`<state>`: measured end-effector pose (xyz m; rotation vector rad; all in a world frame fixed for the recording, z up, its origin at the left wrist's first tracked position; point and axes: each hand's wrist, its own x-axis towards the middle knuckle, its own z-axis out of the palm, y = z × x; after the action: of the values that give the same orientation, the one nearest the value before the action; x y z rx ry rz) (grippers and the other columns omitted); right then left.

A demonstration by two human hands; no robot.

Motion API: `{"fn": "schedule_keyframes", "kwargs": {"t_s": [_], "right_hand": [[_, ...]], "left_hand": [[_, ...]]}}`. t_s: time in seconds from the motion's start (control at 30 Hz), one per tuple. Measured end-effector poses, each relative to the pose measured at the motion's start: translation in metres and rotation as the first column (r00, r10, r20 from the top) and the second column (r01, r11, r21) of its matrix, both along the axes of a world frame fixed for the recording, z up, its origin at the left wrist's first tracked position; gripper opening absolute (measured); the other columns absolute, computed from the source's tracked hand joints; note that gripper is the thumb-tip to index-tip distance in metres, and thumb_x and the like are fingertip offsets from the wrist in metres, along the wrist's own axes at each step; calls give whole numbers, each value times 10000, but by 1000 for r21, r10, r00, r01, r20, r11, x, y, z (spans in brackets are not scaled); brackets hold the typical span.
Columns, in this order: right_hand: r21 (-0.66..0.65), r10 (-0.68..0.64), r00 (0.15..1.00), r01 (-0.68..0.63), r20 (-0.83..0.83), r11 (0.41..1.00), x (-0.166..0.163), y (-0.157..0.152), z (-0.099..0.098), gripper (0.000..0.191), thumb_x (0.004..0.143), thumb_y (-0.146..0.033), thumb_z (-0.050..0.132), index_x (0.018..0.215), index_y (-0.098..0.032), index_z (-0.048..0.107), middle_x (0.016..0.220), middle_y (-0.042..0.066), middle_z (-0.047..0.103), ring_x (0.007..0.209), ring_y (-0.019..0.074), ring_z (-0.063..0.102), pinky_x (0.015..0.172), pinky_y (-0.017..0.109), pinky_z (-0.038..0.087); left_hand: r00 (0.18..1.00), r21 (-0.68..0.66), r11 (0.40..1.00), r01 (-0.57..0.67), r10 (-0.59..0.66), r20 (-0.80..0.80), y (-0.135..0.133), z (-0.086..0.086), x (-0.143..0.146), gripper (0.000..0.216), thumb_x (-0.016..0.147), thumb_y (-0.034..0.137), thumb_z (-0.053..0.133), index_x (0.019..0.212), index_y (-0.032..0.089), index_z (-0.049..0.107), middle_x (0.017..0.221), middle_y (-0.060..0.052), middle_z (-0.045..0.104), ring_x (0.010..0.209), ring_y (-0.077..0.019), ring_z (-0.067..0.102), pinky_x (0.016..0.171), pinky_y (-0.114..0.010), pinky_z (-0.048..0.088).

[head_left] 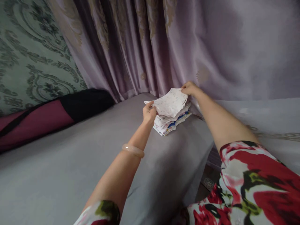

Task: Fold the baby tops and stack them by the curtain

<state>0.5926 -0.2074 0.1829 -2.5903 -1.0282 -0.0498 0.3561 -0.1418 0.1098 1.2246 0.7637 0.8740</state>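
Observation:
A white cloth (170, 103) with a small faint print lies over a stack of folded cloths (164, 125) at the far corner of the grey-covered bed. My left hand (149, 113) pinches the cloth's left corner between thumb and fingers. At its far right corner, my right hand (191, 89) is closed on the same cloth. Between both hands the cloth sags slightly over the pile. White, blue and yellowish edges show in the stack below. A pale bangle (133, 150) circles my left wrist.
The grey bed sheet (70, 162) spreads across the left and middle. A maroon and black long bag (56, 112) lies along the patterned green wall (39, 56). Purple curtains (131, 47) hang right behind the stack. The bed's edge drops off at right, near a white surface (269, 115).

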Motion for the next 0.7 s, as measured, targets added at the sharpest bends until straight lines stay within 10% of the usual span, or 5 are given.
{"fn": "schedule_keyframes", "kwargs": {"t_s": [0.7], "right_hand": [[-121, -90, 986, 108, 143, 987, 15, -4, -74, 337, 928, -208, 485, 1233, -165, 621, 1272, 181, 602, 1190, 292, 559, 952, 388, 429]], "left_hand": [[971, -52, 993, 107, -116, -207, 0, -47, 1, 398, 862, 145, 564, 1259, 143, 581, 821, 4, 508, 571, -70, 510, 609, -206, 505]]}}
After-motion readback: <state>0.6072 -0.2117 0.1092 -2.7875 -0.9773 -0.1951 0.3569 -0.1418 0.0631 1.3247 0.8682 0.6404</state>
